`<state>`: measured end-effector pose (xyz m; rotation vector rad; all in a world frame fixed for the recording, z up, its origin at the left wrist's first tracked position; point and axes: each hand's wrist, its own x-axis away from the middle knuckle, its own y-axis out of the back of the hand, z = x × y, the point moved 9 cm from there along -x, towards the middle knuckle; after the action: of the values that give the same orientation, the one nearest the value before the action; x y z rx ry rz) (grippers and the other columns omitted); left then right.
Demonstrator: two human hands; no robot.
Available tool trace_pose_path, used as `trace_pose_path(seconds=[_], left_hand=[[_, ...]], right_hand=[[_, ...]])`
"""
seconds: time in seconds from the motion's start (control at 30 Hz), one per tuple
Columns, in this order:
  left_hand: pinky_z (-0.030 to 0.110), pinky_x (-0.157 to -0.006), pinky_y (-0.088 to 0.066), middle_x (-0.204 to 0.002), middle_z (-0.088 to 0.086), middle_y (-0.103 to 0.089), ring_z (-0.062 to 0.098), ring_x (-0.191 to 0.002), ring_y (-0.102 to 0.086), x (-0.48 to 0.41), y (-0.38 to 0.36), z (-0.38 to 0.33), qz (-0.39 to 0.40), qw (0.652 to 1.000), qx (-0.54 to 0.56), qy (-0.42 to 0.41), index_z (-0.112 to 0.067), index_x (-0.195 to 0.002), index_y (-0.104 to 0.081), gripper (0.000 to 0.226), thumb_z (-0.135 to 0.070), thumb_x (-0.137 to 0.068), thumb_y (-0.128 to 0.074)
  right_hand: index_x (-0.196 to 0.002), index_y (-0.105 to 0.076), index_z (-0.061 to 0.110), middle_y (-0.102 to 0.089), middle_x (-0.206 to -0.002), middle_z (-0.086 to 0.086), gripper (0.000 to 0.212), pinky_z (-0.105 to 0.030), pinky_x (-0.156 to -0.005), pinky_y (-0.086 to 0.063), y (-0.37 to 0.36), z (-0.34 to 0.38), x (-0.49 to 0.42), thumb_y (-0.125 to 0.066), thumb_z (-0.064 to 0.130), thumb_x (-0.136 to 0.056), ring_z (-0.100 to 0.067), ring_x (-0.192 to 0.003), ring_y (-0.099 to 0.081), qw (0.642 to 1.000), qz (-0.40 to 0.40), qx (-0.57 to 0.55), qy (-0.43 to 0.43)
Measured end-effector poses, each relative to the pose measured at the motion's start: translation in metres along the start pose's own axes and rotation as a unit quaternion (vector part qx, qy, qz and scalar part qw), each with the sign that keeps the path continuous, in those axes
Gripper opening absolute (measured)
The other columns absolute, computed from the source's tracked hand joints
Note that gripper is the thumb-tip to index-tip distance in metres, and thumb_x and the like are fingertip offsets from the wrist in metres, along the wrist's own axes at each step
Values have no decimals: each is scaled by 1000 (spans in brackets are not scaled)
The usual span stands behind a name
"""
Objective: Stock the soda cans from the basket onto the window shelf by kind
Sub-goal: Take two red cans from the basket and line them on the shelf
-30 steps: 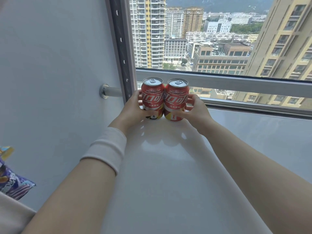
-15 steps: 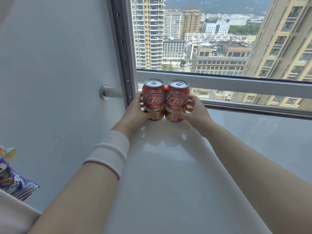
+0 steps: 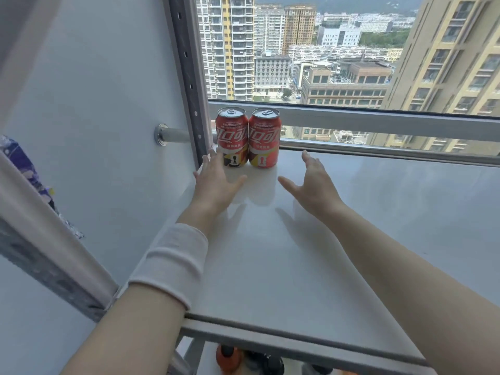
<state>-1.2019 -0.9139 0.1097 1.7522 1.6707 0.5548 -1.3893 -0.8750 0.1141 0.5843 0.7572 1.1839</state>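
Cans [image 3: 248, 138] — "FIFA WORLD CUP" labels

High-rise flat: window [image 3: 351, 50] overlooks city towers.

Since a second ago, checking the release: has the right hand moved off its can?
Yes. The right hand has let go and pulled back toward the person, away from the window rail; the right can stands alone.

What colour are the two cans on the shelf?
Red, with white lettering and yellow near the base; cans seen in the head view.
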Motion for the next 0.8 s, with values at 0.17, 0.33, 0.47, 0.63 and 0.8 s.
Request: trace_pose_path(seconds=[0.17, 0.33, 0.47, 0.63, 0.8], left_hand=[[46, -115, 2, -158, 7, -5, 22, -146, -1, 63, -5, -39, -15, 995, -89, -42, -12, -149, -13, 73, -32, -92, -53], [44, -116, -2, -156, 7, -17, 21, -145, -11, 157, -18, -86, -47, 991, -100, -77, -11, -147, -21, 65, -29, -93, -52], [41, -116, -6, -154, 9, -23, 22, -144, -16, 229, -39, -121, -42, 987, -106, -116, -11, -145, -27, 58, -25, -93, -51], [34, -116, -6, -154, 7, -23, 20, -144, -15, 299, -63, -156, -35, 977, -113, -180, -14, -145, -27, 56, -18, -94, -50], [33, -117, -5, -153, 6, -25, 18, -144, -17, 349, -89, -174, -19, 966, -124, -226, -12, -144, -28, 55, -19, -94, -50]], right_hand=[[-146, -15, 3, -18, -155, -10, 74, -36, -118, -6, 29, -6, 68, -52, 36, -92, -25, -145, -4, 996, 7, 84, 37], [-146, -17, 4, -20, -154, -11, 68, -37, -118, -6, 72, -15, 155, -47, 36, -94, -28, -145, -6, 985, -10, 152, 84], [-146, -17, 3, -18, -155, -13, 67, -39, -118, -6, 105, -33, 226, -45, 36, -95, -29, -145, -4, 978, -10, 177, 105], [-146, -19, 4, -18, -154, -14, 66, -39, -118, -4, 141, -55, 299, -47, 35, -94, -28, -145, -2, 974, -23, 191, 120], [-141, -30, 0, -31, -149, -19, 63, -41, -116, -10, 165, -77, 352, -54, 29, -91, -33, -143, -13, 970, -65, 196, 131]])
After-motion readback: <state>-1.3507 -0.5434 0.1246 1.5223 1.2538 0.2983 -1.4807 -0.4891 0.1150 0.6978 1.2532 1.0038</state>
